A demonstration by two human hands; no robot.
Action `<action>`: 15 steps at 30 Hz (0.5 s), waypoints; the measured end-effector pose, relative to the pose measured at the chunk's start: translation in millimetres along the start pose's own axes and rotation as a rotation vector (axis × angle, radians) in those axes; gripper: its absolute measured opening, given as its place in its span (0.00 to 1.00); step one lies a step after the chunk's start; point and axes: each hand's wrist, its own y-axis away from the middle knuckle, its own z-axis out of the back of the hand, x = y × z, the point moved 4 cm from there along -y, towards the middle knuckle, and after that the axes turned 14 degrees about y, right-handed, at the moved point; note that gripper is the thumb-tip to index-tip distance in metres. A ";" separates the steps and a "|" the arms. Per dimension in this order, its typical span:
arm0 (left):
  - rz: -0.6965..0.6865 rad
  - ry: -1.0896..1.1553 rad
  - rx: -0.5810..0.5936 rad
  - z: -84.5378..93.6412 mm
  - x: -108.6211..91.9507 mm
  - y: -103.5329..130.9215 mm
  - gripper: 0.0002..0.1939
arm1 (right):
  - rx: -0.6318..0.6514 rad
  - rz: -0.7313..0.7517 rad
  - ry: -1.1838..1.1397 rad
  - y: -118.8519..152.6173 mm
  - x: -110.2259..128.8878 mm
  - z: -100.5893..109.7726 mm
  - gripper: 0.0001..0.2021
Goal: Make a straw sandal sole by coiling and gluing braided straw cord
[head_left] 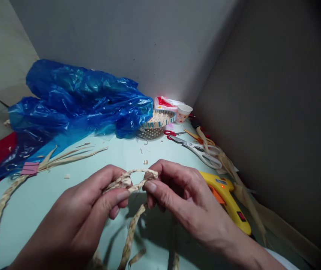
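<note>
My left hand (93, 202) and right hand (177, 195) each pinch the braided straw cord (129, 182), forming its loop; next calls for firm tension, I judge.

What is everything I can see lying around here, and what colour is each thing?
braided straw-coloured plait: one, tan, pinched in both hands, trailing left across the table
pale green table: one, under everything
crumpled blue plastic bag: one, back left
small pink clip: one, on the plait, left
round woven basket: one, tan with blue, back centre
white paper cup: one, beside the basket
white-handled scissors: one, right
yellow glue gun: one, by the right hand
left hand: one, gripping the plait
right hand: one, gripping the plait
</note>
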 end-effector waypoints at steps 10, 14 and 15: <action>-0.387 -0.372 0.038 -6.5 -8.0 10.2 0.10 | -0.024 -0.055 -0.098 -2.8 -5.8 -8.5 0.13; -0.484 -0.433 0.055 -9.1 -3.7 10.7 0.10 | -0.029 -0.087 -0.044 -4.5 -10.0 -11.3 0.16; -0.502 -0.450 0.055 -8.9 -3.4 10.4 0.11 | -0.029 -0.099 -0.035 -4.7 -11.5 -11.8 0.17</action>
